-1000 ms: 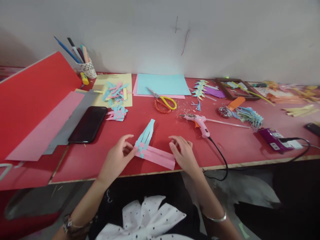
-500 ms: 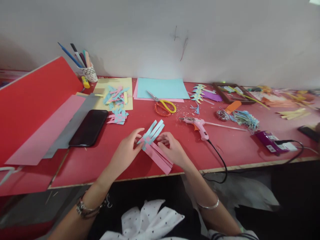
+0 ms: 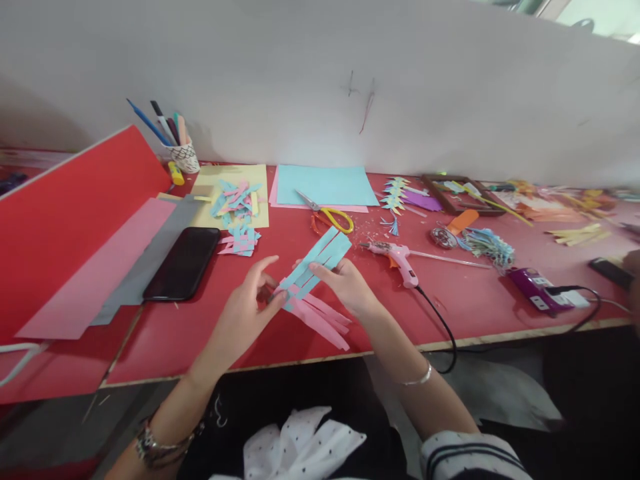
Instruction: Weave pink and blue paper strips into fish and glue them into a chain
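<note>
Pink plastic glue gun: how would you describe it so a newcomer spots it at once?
Scan the long red tabletop. Right of the person's bare right hand lies the pink plastic glue gun, told from its neighbours by an orange trigger and a clear rod sticking out behind.

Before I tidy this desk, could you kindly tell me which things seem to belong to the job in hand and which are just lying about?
Probably the job:
blue paper strips, in the right hand
pink paper strips, interlaced with the blue, in the left hand
scissors, perhaps, lying beyond

Seemingly just lying about:
black phone
pen cup
gray sheet
</note>
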A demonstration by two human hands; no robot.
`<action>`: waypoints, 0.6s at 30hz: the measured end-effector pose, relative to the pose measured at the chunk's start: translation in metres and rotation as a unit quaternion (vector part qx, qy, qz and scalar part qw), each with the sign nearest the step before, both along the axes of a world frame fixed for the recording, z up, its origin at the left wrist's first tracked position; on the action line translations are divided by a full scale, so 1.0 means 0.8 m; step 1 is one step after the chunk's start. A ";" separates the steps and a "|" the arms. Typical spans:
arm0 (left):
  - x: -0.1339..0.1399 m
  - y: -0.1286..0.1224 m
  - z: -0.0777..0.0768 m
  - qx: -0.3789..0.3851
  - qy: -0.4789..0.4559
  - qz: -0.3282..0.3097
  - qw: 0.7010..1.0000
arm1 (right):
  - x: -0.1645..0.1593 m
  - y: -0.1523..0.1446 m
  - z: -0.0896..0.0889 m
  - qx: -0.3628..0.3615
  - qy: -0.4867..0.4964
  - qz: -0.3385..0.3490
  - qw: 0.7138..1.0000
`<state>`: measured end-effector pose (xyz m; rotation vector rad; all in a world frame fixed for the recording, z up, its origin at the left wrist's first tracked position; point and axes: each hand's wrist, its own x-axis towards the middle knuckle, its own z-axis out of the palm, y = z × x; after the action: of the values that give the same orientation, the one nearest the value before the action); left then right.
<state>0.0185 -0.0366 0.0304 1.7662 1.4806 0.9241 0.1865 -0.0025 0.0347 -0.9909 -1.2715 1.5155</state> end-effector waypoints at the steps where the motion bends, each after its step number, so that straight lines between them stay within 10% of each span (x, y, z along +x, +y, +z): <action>1: 0.000 0.000 -0.003 -0.006 -0.007 0.008 1.000 | 0.000 0.004 0.004 0.019 -0.025 0.007 0.999; 10: -0.005 0.000 -0.030 -0.058 0.019 0.069 0.996 | -0.002 0.058 0.007 0.111 -0.252 0.093 0.957; 15: -0.001 -0.004 -0.028 -0.075 0.252 0.146 0.954 | 0.006 0.056 0.004 0.122 -0.519 0.004 0.846; 18: 0.001 -0.006 -0.026 -0.060 0.341 0.123 0.930 | 0.017 0.033 0.001 0.173 -0.521 0.032 0.836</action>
<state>0.0190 -0.0413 0.0099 1.9372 2.1785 0.3060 0.1999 0.0236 0.0355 -1.6024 -2.2353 0.6545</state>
